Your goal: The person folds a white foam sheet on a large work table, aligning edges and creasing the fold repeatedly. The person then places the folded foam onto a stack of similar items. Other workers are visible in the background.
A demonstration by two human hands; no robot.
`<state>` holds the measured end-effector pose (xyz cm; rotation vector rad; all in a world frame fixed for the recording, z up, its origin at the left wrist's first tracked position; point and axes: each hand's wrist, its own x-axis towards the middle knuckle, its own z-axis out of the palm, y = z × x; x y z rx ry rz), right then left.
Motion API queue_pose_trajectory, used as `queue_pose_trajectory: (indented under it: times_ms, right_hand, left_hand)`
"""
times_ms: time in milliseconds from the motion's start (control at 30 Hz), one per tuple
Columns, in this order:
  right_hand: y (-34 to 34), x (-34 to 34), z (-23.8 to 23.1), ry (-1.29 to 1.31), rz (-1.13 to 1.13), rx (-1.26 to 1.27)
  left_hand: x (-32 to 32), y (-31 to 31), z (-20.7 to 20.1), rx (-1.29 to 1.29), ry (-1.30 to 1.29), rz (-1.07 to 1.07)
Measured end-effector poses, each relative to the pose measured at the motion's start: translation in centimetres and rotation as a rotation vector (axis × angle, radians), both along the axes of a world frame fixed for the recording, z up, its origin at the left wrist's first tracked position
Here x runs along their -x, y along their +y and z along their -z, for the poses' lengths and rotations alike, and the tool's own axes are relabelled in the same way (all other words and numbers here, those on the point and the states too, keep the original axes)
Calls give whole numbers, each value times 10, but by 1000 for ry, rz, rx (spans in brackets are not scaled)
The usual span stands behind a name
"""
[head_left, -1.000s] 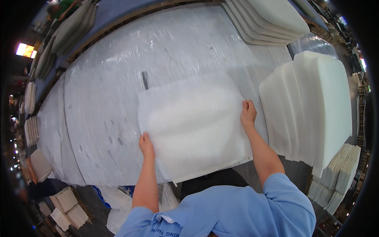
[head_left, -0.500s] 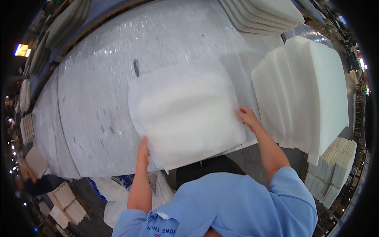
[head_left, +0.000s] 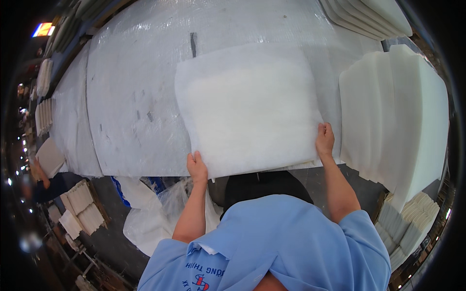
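A white sheet of fluffy batting [head_left: 252, 111] lies in front of me over a squarish pad, whose cream tone shows through it. Its far edge spreads thin and translucent past the pad. At the near left corner my left hand [head_left: 197, 169] pinches the edge of the batting. My right hand [head_left: 325, 141] is closed on its right edge, thumb and fingers together. Both hands are at the sides of the piece, which lies nearly flat.
The plastic-wrapped table [head_left: 136, 97] has a dark torn strip [head_left: 193, 44] beyond the batting. Tall white foam pads [head_left: 388, 111] stand close on the right, with another stack [head_left: 364, 19] at the far right. White plastic bags [head_left: 150, 213] lie below the left edge. Another person's arm [head_left: 41, 174] shows far left.
The ridge across the batting has smoothed out and the sheet now lies flatter. My left hand has turned, fingers closing on the near left corner. The whole view has shifted.
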<state>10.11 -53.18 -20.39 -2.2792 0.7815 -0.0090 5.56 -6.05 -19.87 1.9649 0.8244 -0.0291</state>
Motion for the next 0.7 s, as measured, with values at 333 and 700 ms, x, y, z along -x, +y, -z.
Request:
queue_pose_trajectory:
  times_ms: [333,700]
  right_hand:
    - [0,-1,28,-35,-57,72]
    - [-23,-73,4,97,-28,-413]
  left_hand:
    - [0,11,23,-258,-6,104]
    - [-79,39,4,575,285,-107]
